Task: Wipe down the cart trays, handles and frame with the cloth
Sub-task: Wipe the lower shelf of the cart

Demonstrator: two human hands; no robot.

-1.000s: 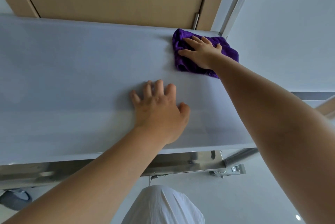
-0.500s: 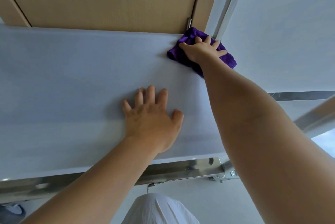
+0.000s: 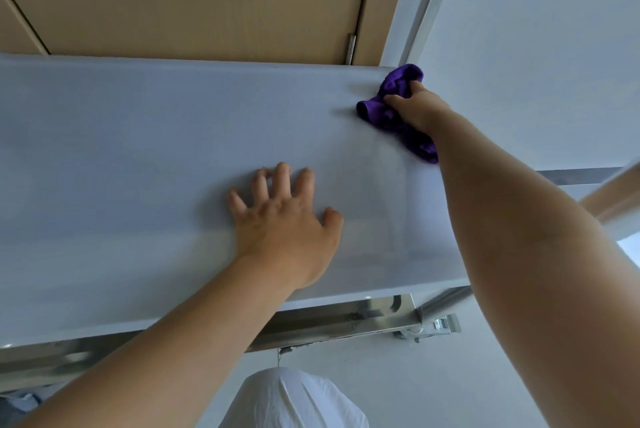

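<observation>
Right hand (image 3: 417, 108) fingers grip the bunched cloth (image 3: 398, 112) at the tray (image 3: 138, 136) corner; left hand (image 3: 282, 219) flat, fingers spread; press firmly, sweep outward past the fingertips.

We are finding no text, label, brand, number or sign that can be read anywhere in this view.
</observation>
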